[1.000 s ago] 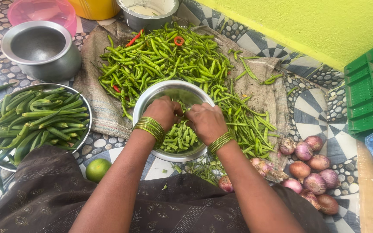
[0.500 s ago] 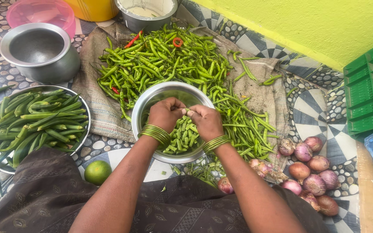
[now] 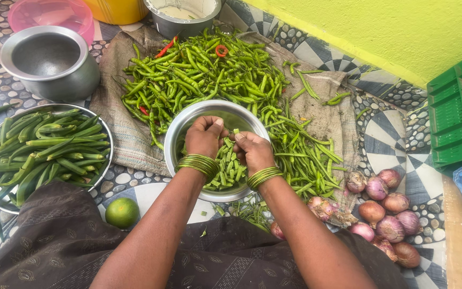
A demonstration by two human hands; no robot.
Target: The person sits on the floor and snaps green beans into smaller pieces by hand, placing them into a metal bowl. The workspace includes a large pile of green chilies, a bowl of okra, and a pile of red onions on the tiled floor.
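What sits between the fingertips is hard to make out: a small pale green piece shows where the left hand [image 3: 205, 136] and right hand [image 3: 253, 151] meet, both curled and pinched together over the steel bowl [image 3: 188, 120]. The forearms hide the bowl's near rim, and the plate of okra [image 3: 38, 150] is cut off at the left edge. Inside the bowl lie short chopped beans [image 3: 228, 168], bright green. The bowl rests on the sacking [image 3: 129, 139], just in front of the heap of green chillies [image 3: 215, 75]. A lime [image 3: 122, 212] and red onions [image 3: 386, 214] lie near.
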